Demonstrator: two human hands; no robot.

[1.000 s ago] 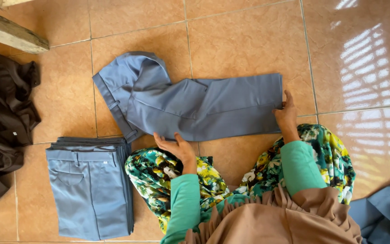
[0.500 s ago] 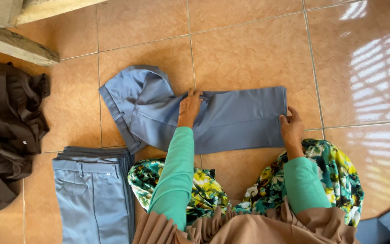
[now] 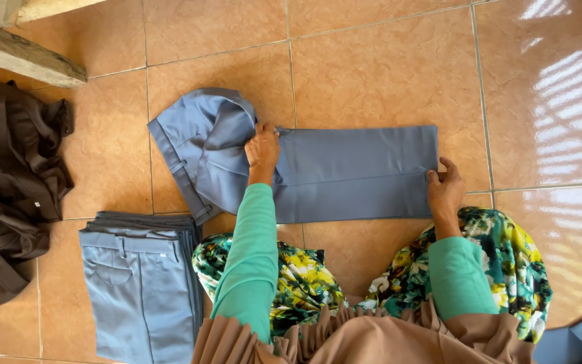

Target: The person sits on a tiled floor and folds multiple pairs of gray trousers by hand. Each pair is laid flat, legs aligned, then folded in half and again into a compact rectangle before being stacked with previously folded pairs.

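My left hand (image 3: 262,149), having moved up from my lap, is pressing flat on the grey-blue folded trousers (image 3: 345,174) lying on the orange tiled floor (image 3: 385,61), while my right hand (image 3: 444,192) is pinching their hem.

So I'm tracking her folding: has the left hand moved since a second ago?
Yes. The left hand went from the near edge of the grey trousers up onto them, further from the folded stack.

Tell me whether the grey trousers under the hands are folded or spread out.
Partly folded: the grey trousers lie leg over leg, full length, on the tiled floor, waist end rumpled.
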